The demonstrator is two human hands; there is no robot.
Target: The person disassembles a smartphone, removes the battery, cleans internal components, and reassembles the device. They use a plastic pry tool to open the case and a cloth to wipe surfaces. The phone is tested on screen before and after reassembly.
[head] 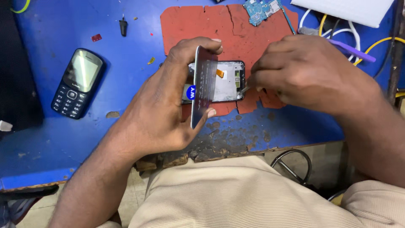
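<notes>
Left hand [164, 105] pinches a plastic card [204, 84] upright over the opened smartphone [225, 80] on the red mat [236, 29], right hand [303, 71] grips a thin metal tool w/ tip at the phone's edge—best kept shallow & steady.

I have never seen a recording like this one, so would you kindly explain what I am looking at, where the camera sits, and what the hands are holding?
There is no machine here: a person works with two bare hands, and the one camera sits on their head, looking down at a worn blue table. The left hand holds a thin plastic card upright on its edge, between thumb and fingertips. The right hand pinches a small metal tool against the edge of an opened smartphone, which lies on a cracked red mat. Also on the table are a dark keypad phone at the left, a small circuit board at the top, a purple tool and some white and yellow cables.
</notes>
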